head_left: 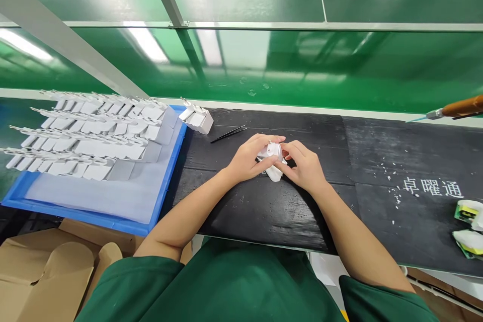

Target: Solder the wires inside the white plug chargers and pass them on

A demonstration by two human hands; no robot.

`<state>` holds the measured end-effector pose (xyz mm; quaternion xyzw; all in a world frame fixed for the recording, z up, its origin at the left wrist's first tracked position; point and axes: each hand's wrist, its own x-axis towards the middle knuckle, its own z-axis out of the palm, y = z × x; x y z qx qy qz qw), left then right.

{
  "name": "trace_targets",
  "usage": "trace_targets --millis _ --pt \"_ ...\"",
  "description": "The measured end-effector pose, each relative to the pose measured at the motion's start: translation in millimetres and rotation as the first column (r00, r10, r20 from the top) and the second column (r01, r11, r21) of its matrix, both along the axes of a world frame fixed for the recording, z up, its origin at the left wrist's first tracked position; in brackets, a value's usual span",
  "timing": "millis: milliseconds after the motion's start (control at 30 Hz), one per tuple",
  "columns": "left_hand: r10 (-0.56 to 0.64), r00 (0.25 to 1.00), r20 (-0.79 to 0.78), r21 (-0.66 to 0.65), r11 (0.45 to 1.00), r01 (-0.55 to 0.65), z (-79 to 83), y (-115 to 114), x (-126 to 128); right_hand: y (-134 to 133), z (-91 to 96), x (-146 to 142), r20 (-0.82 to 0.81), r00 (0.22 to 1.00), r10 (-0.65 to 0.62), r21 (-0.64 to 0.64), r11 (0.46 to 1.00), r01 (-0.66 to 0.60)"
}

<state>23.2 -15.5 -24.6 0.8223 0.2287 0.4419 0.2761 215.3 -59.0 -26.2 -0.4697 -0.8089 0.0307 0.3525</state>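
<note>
My left hand point(249, 157) and my right hand point(305, 165) meet over the black mat point(264, 211), and both grip one small white charger plug point(272, 160) between their fingers. The fingers of both hands are curled round it, so most of the plug is hidden. A second white charger plug point(196, 116) lies on the mat's far left corner. Black tweezers point(229, 134) lie just beyond my left hand.
A blue tray point(94, 214) at the left holds several rows of white charger plugs point(86, 133). Cardboard boxes point(45, 271) sit below it. At the right edge are yellow-green parts point(468, 226) and a tool with an orange handle point(458, 108). A green conveyor point(302, 68) runs behind.
</note>
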Motion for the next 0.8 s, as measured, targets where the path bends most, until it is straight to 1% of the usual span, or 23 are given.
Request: trace_targets --millis 100,200,300,433,500,533,567,600,633,667,700,733,800 --pt "0.032 0.999 -0.013 0.034 0.999 -0.031 -3.3 0.1 1.1 0.0 1.0 -0.2 -0.003 1.000 -0.004 0.013 1.000 0.004" --pt "0.083 0.994 -0.066 0.049 0.996 -0.080 -4.8 -1.0 2.3 -0.5 2.4 0.7 0.029 0.999 -0.022 -0.042 0.999 0.023" --pt "0.072 0.987 -0.147 -0.018 0.997 -0.075 -3.0 -3.4 3.1 -1.4 3.5 2.5 0.069 0.997 -0.025 -0.100 0.994 0.032" --pt "0.052 0.975 -0.214 -0.088 0.993 -0.072 -0.3 -6.0 2.0 -2.2 2.6 3.7 0.101 0.995 -0.022 -0.102 0.994 0.032" --pt "0.029 0.972 -0.233 -0.121 0.991 -0.059 -1.3 -5.6 0.7 -2.3 2.3 2.8 0.090 0.996 -0.016 -0.108 0.994 0.026" --pt "0.009 0.973 -0.230 -0.157 0.987 -0.046 -2.5 -5.0 0.2 -2.4 2.7 2.0 0.069 0.998 -0.016 -0.117 0.993 0.024" --pt "-0.019 0.977 -0.213 -0.222 0.975 -0.030 -3.7 -4.3 0.0 -2.4 3.5 0.9 0.033 0.999 -0.020 -0.133 0.991 0.024" --pt "-0.050 0.983 -0.178 -0.317 0.948 -0.010 -4.9 -3.4 0.3 -2.4 4.8 -0.2 -0.015 0.999 -0.035 -0.156 0.987 0.032" --pt "-0.071 0.990 -0.121 -0.433 0.901 0.012 -5.7 -2.7 1.1 -2.4 6.5 -1.2 -0.077 0.995 -0.059 -0.187 0.981 0.044" --pt "-0.077 0.996 -0.047 -0.557 0.830 0.038 -6.0 -2.0 2.4 -2.4 8.4 -1.9 -0.147 0.986 -0.081 -0.233 0.972 0.045" --pt "-0.063 0.998 0.032 -0.676 0.734 0.068 -5.5 -1.5 4.0 -2.5 10.5 -2.3 -0.218 0.972 -0.091 -0.291 0.956 0.024" --pt "-0.030 0.994 0.104 -0.779 0.619 0.100 -4.1 -1.1 5.8 -2.5 12.5 -2.3 -0.288 0.953 -0.091 -0.354 0.935 -0.017" --pt "0.063 0.975 0.213 -0.907 0.383 0.173 0.7 -0.4 8.8 -2.7 15.8 -1.6 -0.395 0.915 -0.084 -0.455 0.883 -0.115"
